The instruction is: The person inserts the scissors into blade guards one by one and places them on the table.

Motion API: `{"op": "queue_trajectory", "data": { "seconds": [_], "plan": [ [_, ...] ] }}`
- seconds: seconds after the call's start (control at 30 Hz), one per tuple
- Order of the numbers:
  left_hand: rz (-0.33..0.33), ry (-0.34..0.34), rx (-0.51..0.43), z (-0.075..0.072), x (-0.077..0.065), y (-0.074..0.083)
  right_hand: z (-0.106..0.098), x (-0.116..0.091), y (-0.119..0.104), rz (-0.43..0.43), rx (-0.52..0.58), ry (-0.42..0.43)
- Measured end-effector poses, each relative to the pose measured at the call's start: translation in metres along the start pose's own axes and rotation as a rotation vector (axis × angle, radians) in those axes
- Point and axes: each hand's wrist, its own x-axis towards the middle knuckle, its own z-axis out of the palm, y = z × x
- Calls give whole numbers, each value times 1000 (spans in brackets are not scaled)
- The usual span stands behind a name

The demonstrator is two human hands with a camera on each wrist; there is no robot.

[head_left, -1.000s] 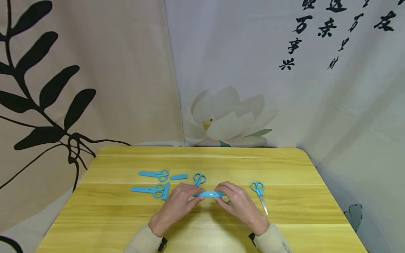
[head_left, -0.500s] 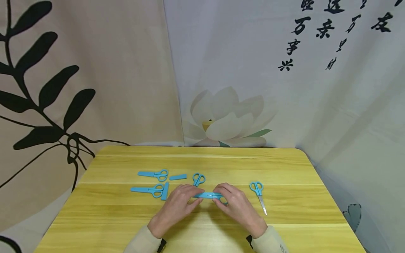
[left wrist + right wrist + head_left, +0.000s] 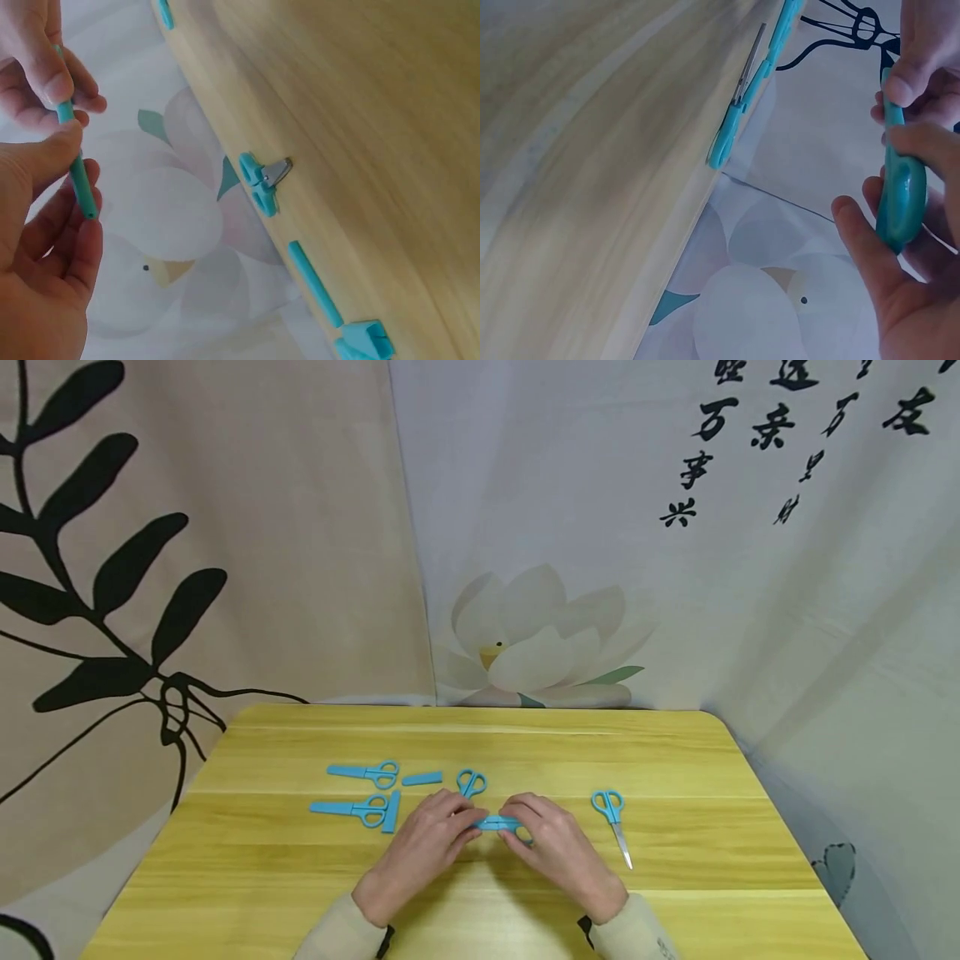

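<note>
Both hands hold one pair of scissors (image 3: 498, 822) above the table; a blue sheath covers the blades. My left hand (image 3: 427, 839) pinches the sheath (image 3: 82, 191) between thumb and fingers. At the other end, my right hand (image 3: 555, 843) grips near the blue handle (image 3: 904, 202), whose loops are partly hidden by fingers in the head view. Just behind the left fingers lie bare-bladed scissors (image 3: 472, 783), blades mostly hidden in the head view. Another unsheathed pair of scissors (image 3: 611, 814) lies to the right of my right hand.
Left of the hands lie two sheathed pairs, the back scissors (image 3: 367, 772) and the front scissors (image 3: 352, 810). Beside them are two loose blue sheaths, one sheath (image 3: 422, 778) lying crosswise and another sheath (image 3: 391, 812) lengthwise. A printed curtain (image 3: 562, 527) hangs behind the wooden table (image 3: 480, 731).
My right hand has shifted slightly left with the scissors handle, closing the gap to my left hand. Less of the blue sheath shows between the fingers. The scissors and sheaths on the table stay put.
</note>
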Motion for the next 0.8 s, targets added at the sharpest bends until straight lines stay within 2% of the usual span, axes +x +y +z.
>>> {"op": "queue_trajectory", "data": {
  "seconds": [0.17, 0.33, 0.57, 0.8],
  "plan": [
    [-8, -33, 45, -4, 0, 2, 2, 3, -3, 6, 14, -12],
    [2, -47, 57, -4, -6, 0, 0, -2, -3, 31, 61, -61],
    [-15, -20, 3, -7, -26, -14, -13, -12, 5, 103, 65, -123],
    [-37, -44, -24, -23, -49, -36, -25, -17, 18, 152, 32, -157]
  ]
}}
